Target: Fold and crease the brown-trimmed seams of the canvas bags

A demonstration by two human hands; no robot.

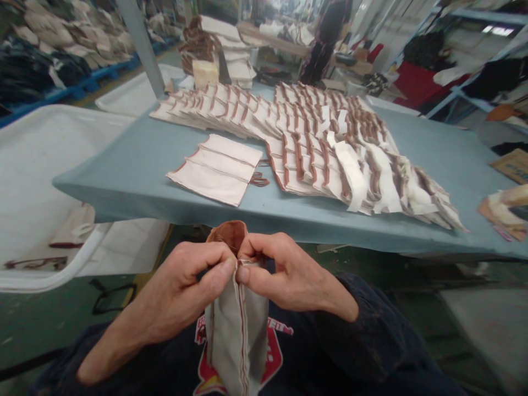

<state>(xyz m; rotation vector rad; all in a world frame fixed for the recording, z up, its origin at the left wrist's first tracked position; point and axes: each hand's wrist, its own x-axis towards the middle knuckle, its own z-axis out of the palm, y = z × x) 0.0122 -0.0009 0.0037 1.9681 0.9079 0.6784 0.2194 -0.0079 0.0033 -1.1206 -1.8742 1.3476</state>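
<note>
Close to my body hangs a pale fabric bag (258, 316) with a brown-edged seam running down it and a brown lining or patch at its top. My left hand (190, 280) pinches the seam's upper end between thumb and forefinger. Right beside it, my right hand (284, 272) grips the same upper edge, and the two thumbs nearly meet. On the table ahead lies one flat sewn piece (218, 165) with brown edging and loose brown cords at its right side.
Overlapping rows of similar sewn pieces (305, 165) cover much of the blue-clothed table (124, 176), some with white strips (350, 170). A white bin (53, 126) stands left. Stacked fabric (235, 49) and a person (328, 38) are behind. A pallet with piled fabric sits far left.
</note>
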